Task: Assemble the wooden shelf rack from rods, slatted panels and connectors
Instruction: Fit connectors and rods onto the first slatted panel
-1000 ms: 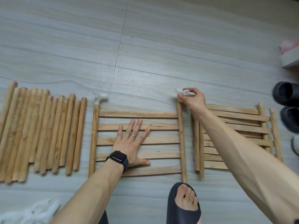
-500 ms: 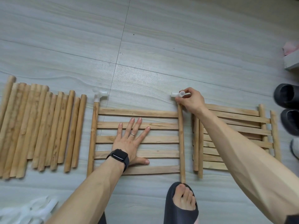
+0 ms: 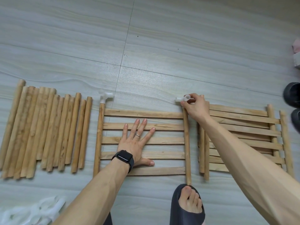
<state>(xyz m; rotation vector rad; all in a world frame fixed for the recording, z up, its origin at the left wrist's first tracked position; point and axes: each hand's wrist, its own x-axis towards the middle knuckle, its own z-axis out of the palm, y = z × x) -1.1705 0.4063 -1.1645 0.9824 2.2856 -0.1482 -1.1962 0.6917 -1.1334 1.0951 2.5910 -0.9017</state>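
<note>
A slatted wooden panel point(image 3: 162, 114) lies flat on the floor in front of me. My left hand point(image 3: 138, 142) presses flat on its slats, fingers spread. A white plastic connector point(image 3: 106, 97) caps the far end of the panel's left rod. My right hand point(image 3: 195, 106) pinches a second white connector point(image 3: 182, 99) at the far end of the right rod point(image 3: 186, 143). The near end of that rod touches my toes in a dark slipper point(image 3: 188, 207).
Several loose wooden rods point(image 3: 43, 129) lie side by side at the left. More slatted panels point(image 3: 243, 137) are stacked at the right. A heap of white connectors point(image 3: 30, 211) sits at the bottom left. Dark shoes point(image 3: 292, 98) stand at the right edge.
My right hand has brought the connector down from just above the right rod's far end onto the end itself. The left hand has stayed pressed on the slats.
</note>
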